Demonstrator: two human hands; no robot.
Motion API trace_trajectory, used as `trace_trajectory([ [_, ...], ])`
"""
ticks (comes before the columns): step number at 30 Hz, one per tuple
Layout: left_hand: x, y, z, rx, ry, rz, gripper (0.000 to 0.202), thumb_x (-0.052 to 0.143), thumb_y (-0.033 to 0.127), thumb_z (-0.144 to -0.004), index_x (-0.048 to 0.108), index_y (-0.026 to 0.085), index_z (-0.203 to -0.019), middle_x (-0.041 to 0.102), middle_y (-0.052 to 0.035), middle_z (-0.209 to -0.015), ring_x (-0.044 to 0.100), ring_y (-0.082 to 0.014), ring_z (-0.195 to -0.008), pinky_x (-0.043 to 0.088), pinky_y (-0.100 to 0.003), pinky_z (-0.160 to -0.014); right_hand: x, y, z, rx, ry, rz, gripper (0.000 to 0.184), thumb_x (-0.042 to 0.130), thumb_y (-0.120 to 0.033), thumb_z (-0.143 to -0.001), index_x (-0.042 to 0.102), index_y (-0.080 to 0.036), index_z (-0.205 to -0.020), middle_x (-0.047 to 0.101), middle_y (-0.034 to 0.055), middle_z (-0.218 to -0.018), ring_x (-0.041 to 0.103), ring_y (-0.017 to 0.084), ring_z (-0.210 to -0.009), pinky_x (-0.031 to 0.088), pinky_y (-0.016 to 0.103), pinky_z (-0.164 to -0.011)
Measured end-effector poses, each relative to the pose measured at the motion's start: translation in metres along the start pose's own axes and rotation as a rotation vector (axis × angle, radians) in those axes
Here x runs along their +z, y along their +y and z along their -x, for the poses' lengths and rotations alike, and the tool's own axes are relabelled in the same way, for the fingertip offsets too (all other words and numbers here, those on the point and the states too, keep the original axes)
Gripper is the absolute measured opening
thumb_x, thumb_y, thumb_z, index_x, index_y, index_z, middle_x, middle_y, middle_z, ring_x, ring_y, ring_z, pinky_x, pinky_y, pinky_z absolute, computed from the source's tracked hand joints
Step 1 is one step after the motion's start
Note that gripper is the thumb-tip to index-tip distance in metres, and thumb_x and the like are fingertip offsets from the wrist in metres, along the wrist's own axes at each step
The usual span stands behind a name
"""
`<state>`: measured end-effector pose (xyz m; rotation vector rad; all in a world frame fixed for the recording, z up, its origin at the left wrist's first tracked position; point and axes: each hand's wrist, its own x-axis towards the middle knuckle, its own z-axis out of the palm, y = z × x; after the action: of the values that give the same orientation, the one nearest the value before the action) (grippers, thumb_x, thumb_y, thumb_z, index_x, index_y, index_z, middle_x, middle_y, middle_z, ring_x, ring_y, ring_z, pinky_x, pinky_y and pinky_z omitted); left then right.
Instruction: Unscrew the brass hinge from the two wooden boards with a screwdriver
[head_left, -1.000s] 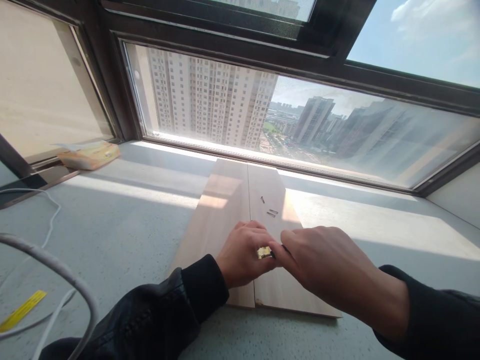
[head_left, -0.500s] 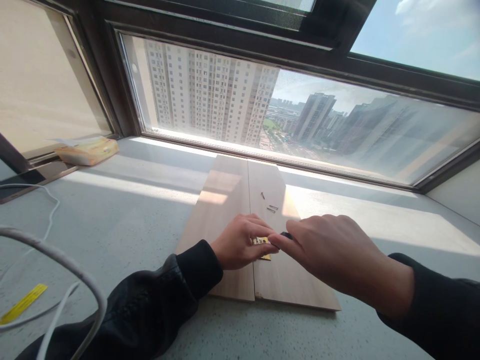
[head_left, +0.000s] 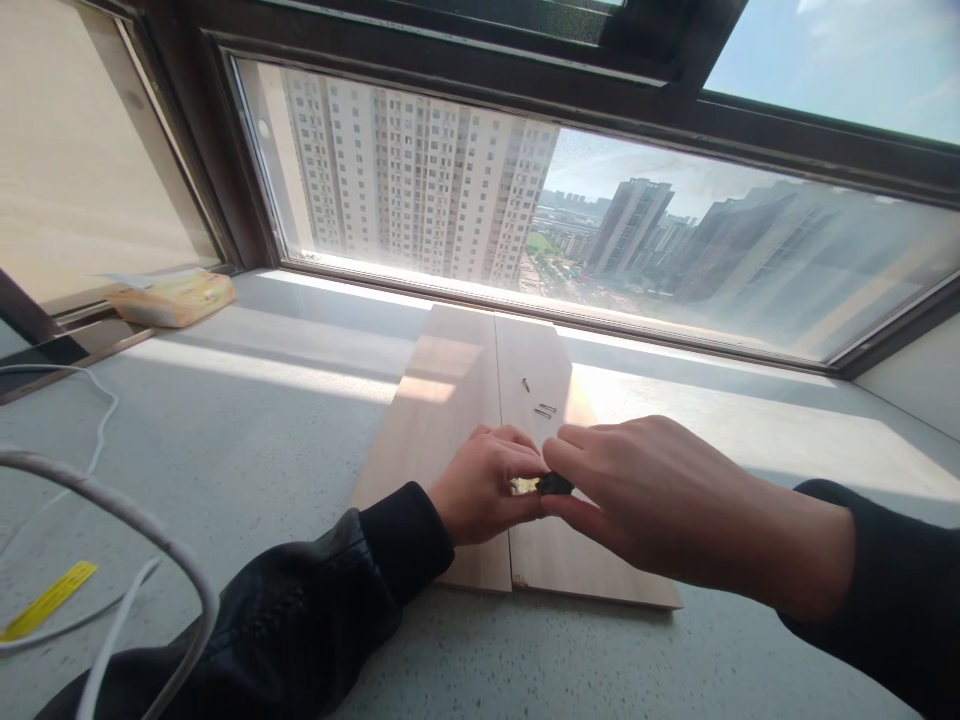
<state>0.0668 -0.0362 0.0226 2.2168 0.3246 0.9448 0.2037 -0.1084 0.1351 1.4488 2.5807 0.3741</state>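
Note:
Two pale wooden boards (head_left: 442,400) lie side by side on a grey sill, their long edges meeting. My left hand (head_left: 484,495) rests on the seam with its fingers curled round a small brass hinge (head_left: 523,486). My right hand (head_left: 652,495) pinches a short black tool handle (head_left: 556,484) against that hinge. Three loose screws (head_left: 541,405) lie on the right board, a little beyond my fingers. Both sleeves are black.
The window frame (head_left: 525,300) runs close behind the boards. A yellow tissue pack (head_left: 172,297) sits at the far left of the sill. White cables (head_left: 112,510) and a yellow tape strip (head_left: 46,600) lie at the near left.
Both hands have shifted slightly away from me along the seam. The black tool in my right hand now shows more plainly against the hinge.

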Motion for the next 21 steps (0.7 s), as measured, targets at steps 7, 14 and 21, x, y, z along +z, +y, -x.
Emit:
trace_trajectory([
  [7,0.008,0.005,0.003,-0.057,0.036,-0.083,0.018,0.061,0.037,-0.079,0.069,0.022,-0.076,0.067,0.0009,-0.07,0.057,-0.0168,-0.081,0.038,-0.034,-0.082,0.001,-0.009,0.002,0.194,-0.13,0.159,0.058,0.023,-0.049,-0.092,0.055,-0.021,-0.052,0.05,0.0023,-0.043,0.042,0.016,-0.036,0.013,0.026,-0.041],
  [14,-0.012,0.005,-0.007,0.087,-0.163,0.092,0.025,0.059,0.026,-0.08,0.065,0.016,-0.102,0.067,-0.0072,-0.1,0.058,-0.0163,-0.094,0.038,-0.032,-0.092,0.006,-0.004,0.003,0.05,-0.157,-0.046,0.042,0.031,-0.03,-0.092,0.057,-0.022,-0.061,0.055,-0.0015,-0.051,0.043,0.013,-0.042,0.016,0.025,-0.043],
  [21,-0.023,0.004,-0.016,0.107,-0.332,0.191,0.028,0.05,0.018,-0.086,0.062,0.01,-0.11,0.066,-0.0112,-0.101,0.057,-0.0162,-0.094,0.04,-0.03,-0.089,-0.003,0.007,0.002,0.136,-0.286,-0.171,0.039,0.031,-0.037,-0.091,0.054,-0.02,-0.064,0.06,-0.0003,-0.059,0.047,0.013,-0.049,0.024,0.025,-0.046],
])
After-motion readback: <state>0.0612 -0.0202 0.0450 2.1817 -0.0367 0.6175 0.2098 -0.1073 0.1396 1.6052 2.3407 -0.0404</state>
